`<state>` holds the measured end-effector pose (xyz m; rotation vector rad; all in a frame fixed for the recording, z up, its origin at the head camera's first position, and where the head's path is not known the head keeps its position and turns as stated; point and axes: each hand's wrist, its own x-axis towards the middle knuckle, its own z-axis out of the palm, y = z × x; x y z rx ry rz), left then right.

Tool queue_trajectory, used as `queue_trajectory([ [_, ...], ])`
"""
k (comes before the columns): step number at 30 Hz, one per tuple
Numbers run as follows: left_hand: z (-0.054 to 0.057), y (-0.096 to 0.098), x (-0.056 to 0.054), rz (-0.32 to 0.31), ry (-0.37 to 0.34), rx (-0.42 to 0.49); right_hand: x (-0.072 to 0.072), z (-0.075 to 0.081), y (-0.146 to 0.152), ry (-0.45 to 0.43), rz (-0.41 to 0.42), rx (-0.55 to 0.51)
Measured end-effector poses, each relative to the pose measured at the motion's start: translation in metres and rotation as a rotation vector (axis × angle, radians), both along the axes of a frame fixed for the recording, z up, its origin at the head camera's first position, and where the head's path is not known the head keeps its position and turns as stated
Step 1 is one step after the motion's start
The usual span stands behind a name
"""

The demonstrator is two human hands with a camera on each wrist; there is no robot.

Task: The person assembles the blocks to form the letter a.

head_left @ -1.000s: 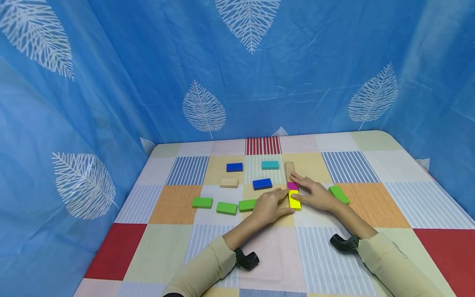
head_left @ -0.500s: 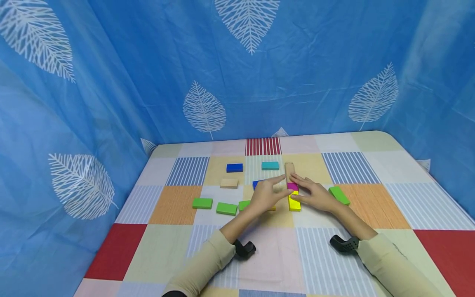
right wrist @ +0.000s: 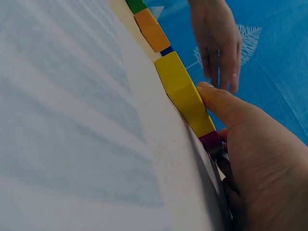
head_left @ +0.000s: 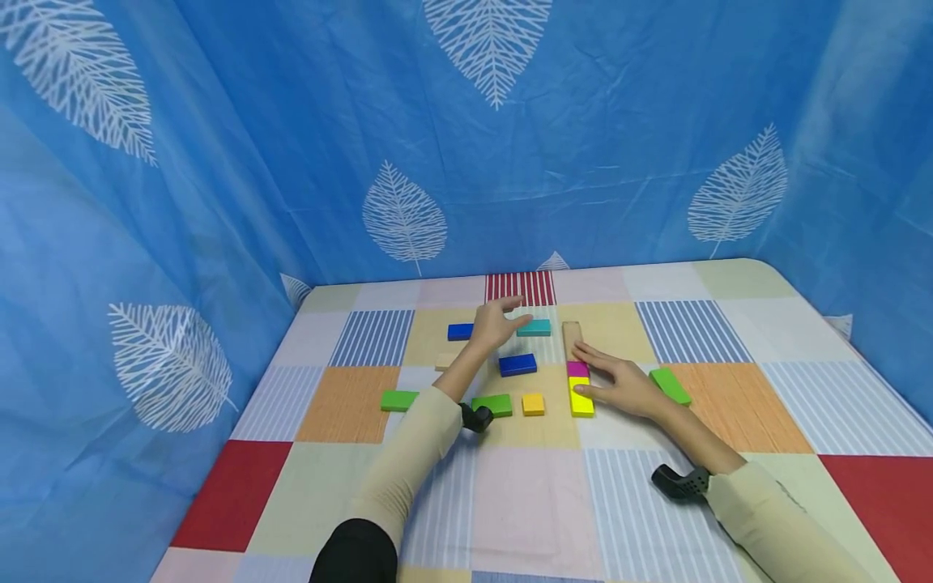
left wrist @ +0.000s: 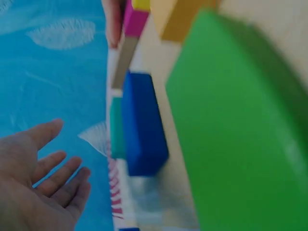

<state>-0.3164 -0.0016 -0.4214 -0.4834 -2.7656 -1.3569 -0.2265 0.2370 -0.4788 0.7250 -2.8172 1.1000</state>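
Note:
My left hand (head_left: 493,327) hovers above the back of the table with nothing in it, fingers spread, close by the teal block (head_left: 537,328). One blue block (head_left: 460,332) lies left of this hand, and another blue block (head_left: 518,366) nearer me. In the left wrist view the palm and loose fingers (left wrist: 60,180) show. My right hand (head_left: 621,390) rests along a row of blocks: its thumb touches the yellow block (head_left: 581,404), and its straight fingers reach the plain wooden block (head_left: 572,334). Between these sits a magenta block (head_left: 578,369).
An orange block (head_left: 533,405) and a green block (head_left: 493,406) lie left of the row. Another green block (head_left: 398,401) is further left, and one more green block (head_left: 670,386) lies beside the right wrist. My left forearm partly covers a wooden block (head_left: 443,362).
My left hand has let go of the row of blocks and moved back and left to beside the teal block, uncovering the orange block. The right hand has stayed on the row.

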Motion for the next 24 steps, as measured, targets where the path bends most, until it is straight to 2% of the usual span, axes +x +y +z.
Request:
queue_trajectory([
  [4,-0.010,0.000,-0.011,0.016,-0.098,0.046,0.000,0.000,0.001,-0.003,-0.002,-0.002],
  [7,-0.017,0.001,-0.015,0.008,-0.161,0.079,0.000,-0.001,0.002,-0.005,0.002,-0.006],
  [10,-0.021,0.003,-0.017,-0.012,-0.191,0.087,0.000,0.000,0.001,-0.009,0.007,-0.008],
  [13,-0.024,0.006,-0.018,-0.033,-0.177,0.063,0.000,0.001,0.001,-0.013,0.006,-0.005],
  [17,-0.030,0.009,-0.019,-0.061,-0.097,-0.024,0.001,0.002,0.002,-0.013,-0.004,-0.003],
  [21,-0.036,0.008,-0.020,-0.055,-0.034,-0.086,0.000,0.002,0.003,-0.009,0.003,-0.009],
  [24,-0.039,0.006,-0.021,-0.048,-0.022,-0.098,0.000,0.001,0.002,-0.006,0.011,-0.013],
])
